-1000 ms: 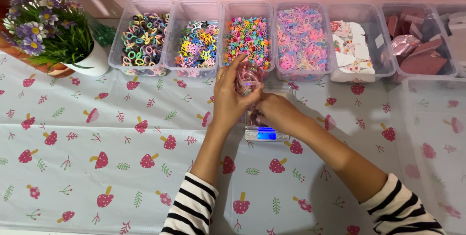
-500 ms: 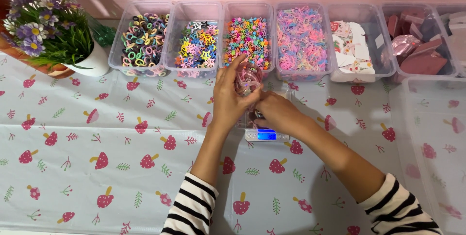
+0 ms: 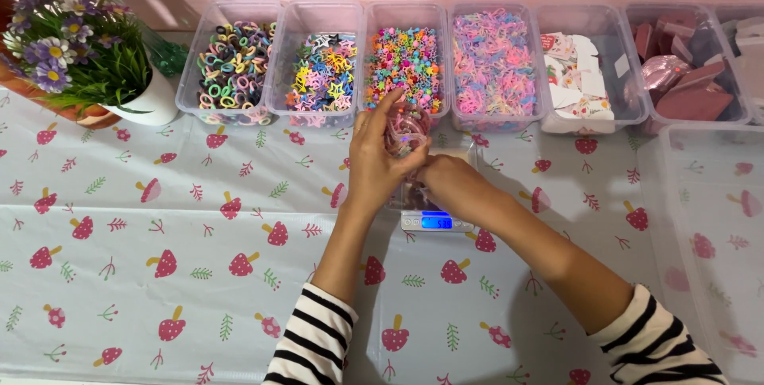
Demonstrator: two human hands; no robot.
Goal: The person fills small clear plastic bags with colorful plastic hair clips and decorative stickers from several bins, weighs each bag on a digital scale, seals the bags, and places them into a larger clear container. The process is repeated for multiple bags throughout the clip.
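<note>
My left hand (image 3: pixel 380 158) and my right hand (image 3: pixel 452 184) meet over a small digital scale (image 3: pixel 435 222) with a lit blue display. Together they hold a small clear pouch (image 3: pixel 407 128) filled with pink and coloured bits, lifted just above the scale. The left hand's fingers wrap the pouch from the left; the right hand grips its lower part, fingers hidden. Both arms wear black-and-white striped sleeves. Just behind the hands stands a clear bin of multicoloured small clips (image 3: pixel 403 63).
A row of clear bins lines the back: hair ties (image 3: pixel 231 63), star clips (image 3: pixel 322 71), pink elastics (image 3: pixel 493 63), printed cards (image 3: pixel 581 75), pink pouches (image 3: pixel 684 75). A potted flower plant (image 3: pixel 76 55) sits far left. A large clear tub (image 3: pixel 708 234) stands right. The mushroom-print tablecloth (image 3: pixel 159 234) covers the table.
</note>
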